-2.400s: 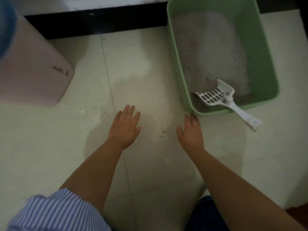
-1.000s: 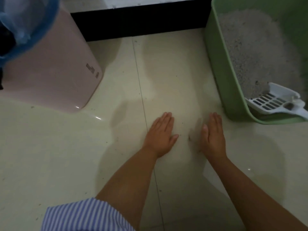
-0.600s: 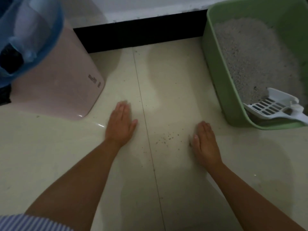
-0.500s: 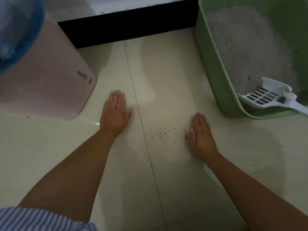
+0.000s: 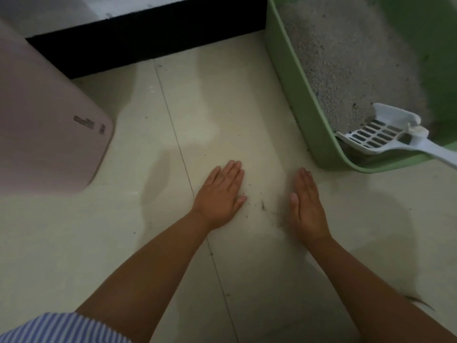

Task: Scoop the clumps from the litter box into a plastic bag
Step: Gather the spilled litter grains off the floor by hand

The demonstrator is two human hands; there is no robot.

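A green litter box (image 5: 306,100) full of grey litter (image 5: 346,58) stands on the tiled floor at the upper right. A white slotted scoop (image 5: 378,137) lies in its near corner, handle sticking out over the rim to the right. My left hand (image 5: 220,194) lies flat on the floor with straight fingers. My right hand (image 5: 306,204) stands on its edge, fingers straight, just right of a thin scatter of spilled litter grains (image 5: 264,206). Both hands hold nothing. No plastic bag shows now.
A pink bin (image 5: 49,125) stands at the left. A black skirting strip (image 5: 148,38) runs along the wall at the top. A tile joint (image 5: 183,154) crosses the cream floor between bin and hands.
My left hand has slid to the right across the floor, closing the gap toward my right hand. The scattered grains now lie in a narrower band between them. The blue bag rim has left the view.
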